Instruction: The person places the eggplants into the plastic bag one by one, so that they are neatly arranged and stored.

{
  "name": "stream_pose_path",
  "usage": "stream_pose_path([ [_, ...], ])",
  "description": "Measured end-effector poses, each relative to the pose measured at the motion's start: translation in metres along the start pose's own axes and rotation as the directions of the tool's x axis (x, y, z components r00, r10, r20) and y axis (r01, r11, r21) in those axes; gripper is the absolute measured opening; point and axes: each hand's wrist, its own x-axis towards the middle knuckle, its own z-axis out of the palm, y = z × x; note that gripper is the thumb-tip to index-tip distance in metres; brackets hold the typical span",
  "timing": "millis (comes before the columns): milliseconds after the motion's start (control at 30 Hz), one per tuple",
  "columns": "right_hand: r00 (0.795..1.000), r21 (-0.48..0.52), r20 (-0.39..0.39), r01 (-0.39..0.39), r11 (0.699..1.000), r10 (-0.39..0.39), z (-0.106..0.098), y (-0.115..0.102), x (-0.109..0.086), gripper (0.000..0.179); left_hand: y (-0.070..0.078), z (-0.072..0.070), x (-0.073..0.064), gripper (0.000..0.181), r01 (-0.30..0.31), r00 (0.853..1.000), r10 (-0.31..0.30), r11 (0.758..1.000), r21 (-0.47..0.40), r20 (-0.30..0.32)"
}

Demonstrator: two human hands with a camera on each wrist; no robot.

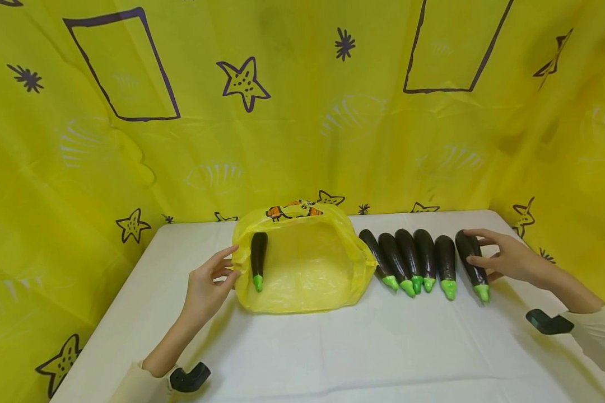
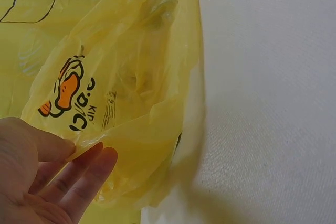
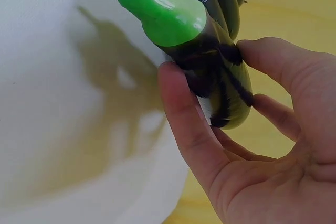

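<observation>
My left hand [image 1: 205, 286] pinches the left rim of a yellow plastic bag [image 1: 302, 305], whose mouth faces me. One dark eggplant [image 1: 259, 254] with a green stem end lies inside the bag at its left. At the right end of the row, my right hand [image 1: 509, 258] holds another eggplant [image 1: 471, 258] between thumb and fingers, its green end pointing toward me. The right wrist view shows the fingers around this eggplant's [image 3: 176, 17] dark glossy body. In the left wrist view, the thumb and fingers grip the bag's [image 2: 121, 114] printed film.
Several more eggplants [image 1: 424, 257] lie side by side between the bag and my right hand. They rest on a white table [image 1: 383, 347]. A yellow sheet [image 1: 292, 140] with dark drawings hangs behind and at both sides.
</observation>
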Motion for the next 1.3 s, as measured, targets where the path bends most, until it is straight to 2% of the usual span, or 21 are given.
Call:
stream_pose_path([
  [400, 0.998, 0.012, -0.044, 0.036, 0.999, -0.036, 0.002, -0.010, -0.001, 0.075, 0.000, 0.000, 0.000, 0.059, 0.003, 1.000, -0.003, 1.000, 0.001, 0.003],
  [900, 0.994, 0.046, -0.061, 0.094, 0.994, -0.091, 0.011, -0.030, -0.004, 0.076, 0.000, 0.001, -0.001, 0.058, 0.016, 1.000, -0.016, 1.000, -0.006, 0.005],
  [1300, 0.990, 0.147, -0.053, 0.137, 0.980, -0.130, 0.023, -0.062, -0.006, 0.074, 0.000, 0.001, 0.000, 0.058, -0.015, 1.000, 0.015, 1.000, -0.017, 0.001],
])
